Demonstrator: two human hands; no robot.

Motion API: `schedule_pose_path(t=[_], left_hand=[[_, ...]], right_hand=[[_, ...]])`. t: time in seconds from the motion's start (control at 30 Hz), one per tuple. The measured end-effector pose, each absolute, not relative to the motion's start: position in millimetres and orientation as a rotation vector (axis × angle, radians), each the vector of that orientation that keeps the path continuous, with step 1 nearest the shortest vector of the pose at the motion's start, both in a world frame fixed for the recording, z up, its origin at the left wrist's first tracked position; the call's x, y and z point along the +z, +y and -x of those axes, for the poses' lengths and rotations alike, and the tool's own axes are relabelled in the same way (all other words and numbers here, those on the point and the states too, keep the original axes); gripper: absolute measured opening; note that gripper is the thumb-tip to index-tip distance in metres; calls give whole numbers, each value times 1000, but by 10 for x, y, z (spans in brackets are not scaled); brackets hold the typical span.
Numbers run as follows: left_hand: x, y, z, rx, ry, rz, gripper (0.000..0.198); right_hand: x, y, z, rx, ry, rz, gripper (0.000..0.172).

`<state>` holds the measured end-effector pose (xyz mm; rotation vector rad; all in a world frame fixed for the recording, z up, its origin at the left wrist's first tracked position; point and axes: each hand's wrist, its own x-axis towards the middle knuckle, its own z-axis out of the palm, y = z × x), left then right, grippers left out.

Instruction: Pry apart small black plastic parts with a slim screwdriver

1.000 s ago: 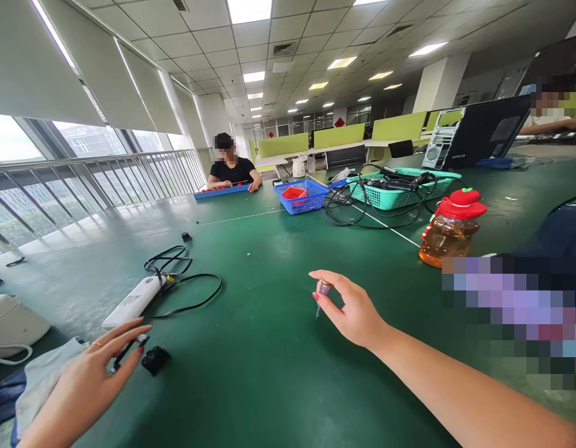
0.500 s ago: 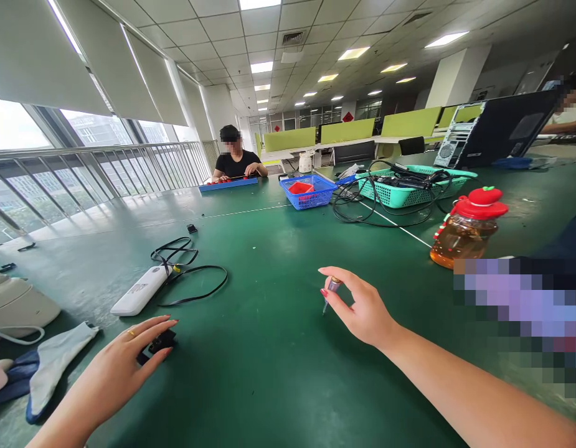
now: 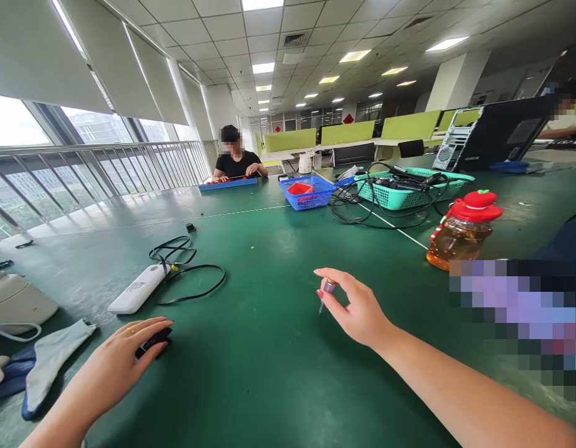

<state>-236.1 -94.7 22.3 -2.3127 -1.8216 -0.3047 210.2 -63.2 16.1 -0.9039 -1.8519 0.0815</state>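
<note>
My right hand (image 3: 357, 311) hovers over the green table (image 3: 269, 361), pinching a small screwdriver (image 3: 325, 292) with its tip pointing down. My left hand (image 3: 114, 364) rests low at the left, fingers stretched over a small black part (image 3: 153, 342) and touching it. A white power strip (image 3: 137, 289) with a black cable (image 3: 189, 274) lies just beyond the left hand.
A red-lidded jar of amber liquid (image 3: 462, 231) stands at the right. A blue basket (image 3: 307, 191) and a teal basket (image 3: 406, 184) full of cables sit farther back. Cloth gloves (image 3: 49, 358) lie at the left edge. A person (image 3: 236, 163) sits at the far side.
My left hand has let go of a thin black piece and moved right onto the small black part. The right hand has stayed nearly still with the screwdriver.
</note>
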Motion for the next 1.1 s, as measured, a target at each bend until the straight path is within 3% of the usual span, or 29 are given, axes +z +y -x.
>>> schedule_pose_path(t=[0.77,0.9,1.1], left_hand=[[172,-918,2368,-148,-1926,2403,52],[226,-916,2380,-217,-1973,2361,55],[291,-924,2319,-394,-1942,2336,43]], right_hand=[[148,-635,-2106,92,-1879,831,32],[166,-637,-2101,80,-1886,822,32],[184,-658,-2070,86,-1906,807,34]])
